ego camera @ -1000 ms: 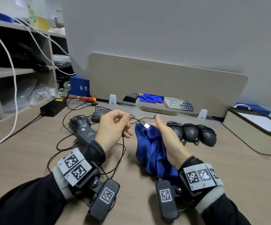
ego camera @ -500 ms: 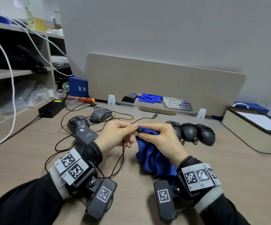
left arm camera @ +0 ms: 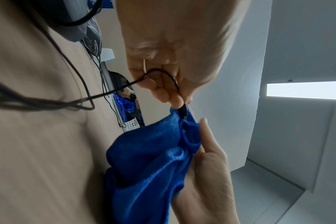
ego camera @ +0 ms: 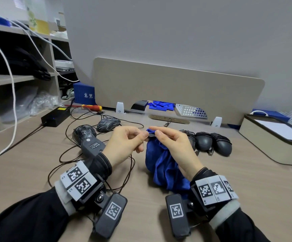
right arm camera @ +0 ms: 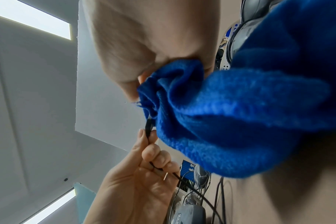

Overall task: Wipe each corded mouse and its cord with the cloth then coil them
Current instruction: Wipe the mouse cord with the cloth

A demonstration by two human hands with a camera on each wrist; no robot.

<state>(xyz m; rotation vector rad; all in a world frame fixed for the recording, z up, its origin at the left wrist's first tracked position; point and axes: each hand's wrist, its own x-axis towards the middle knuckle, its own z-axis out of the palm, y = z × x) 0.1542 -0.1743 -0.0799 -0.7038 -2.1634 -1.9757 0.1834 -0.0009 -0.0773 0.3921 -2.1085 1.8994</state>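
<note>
Mice (ego camera: 203,140): three coiled, two uncoiled.

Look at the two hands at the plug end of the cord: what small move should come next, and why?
Probably draw the thin black cord leftward through the crumpled blue cloth. The left hand pinches it just behind the plug, which the right hand pinches inside the cloth, so only the end is wiped.

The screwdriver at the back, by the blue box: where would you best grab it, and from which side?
By the red-and-yellow handle of the screwdriver, from above, I'd say: it lies flat on the desk, the handle is its thickest part, and its top is clear, while the thin shaft points left toward the black adapter.
</note>
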